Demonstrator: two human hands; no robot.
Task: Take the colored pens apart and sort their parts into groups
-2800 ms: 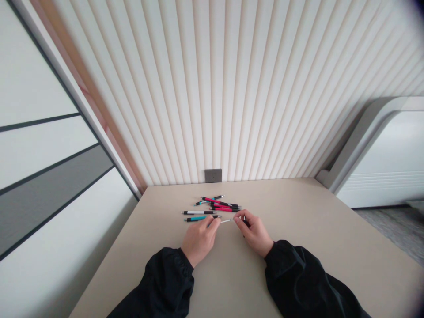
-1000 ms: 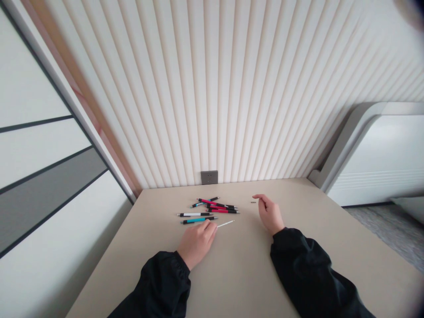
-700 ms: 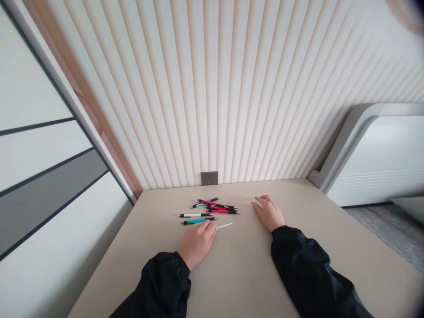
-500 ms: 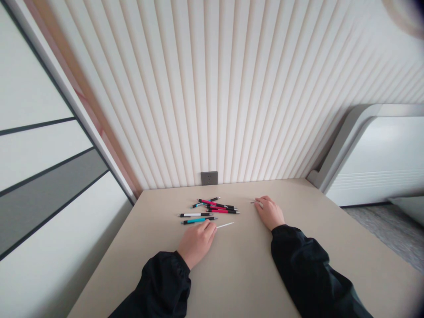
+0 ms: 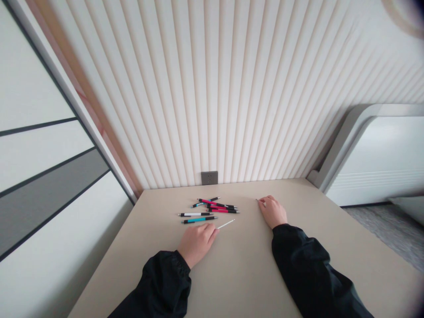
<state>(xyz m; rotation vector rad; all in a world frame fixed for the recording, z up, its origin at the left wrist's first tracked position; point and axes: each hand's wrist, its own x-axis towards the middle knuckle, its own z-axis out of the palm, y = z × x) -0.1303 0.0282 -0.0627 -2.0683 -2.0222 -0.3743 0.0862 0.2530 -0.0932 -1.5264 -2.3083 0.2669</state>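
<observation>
My left hand (image 5: 198, 242) is closed around one end of a thin white pen refill (image 5: 226, 224), whose far end points right and away over the table. Just beyond it lie a blue-and-black pen (image 5: 199, 219) and a white-and-black pen (image 5: 195, 214), side by side. To the right, my right hand (image 5: 273, 212) rests on the table with its fingers pinched together. A slim pen part (image 5: 257, 200) with a dark tip pokes out from them to the left; the rest is hidden by the fingers.
Several red-and-black pens (image 5: 224, 211) overlap in a pile, with another blue pen (image 5: 198, 204) among them. The beige table (image 5: 245, 274) meets a ribbed wall with a dark socket (image 5: 209, 178). A white cabinet (image 5: 66, 247) stands left, a bed headboard (image 5: 377, 154) right.
My right hand has shifted slightly to the right, and less of the pen part shows. The refill in my left hand now tilts more upward at its far end. The pens lie unchanged.
</observation>
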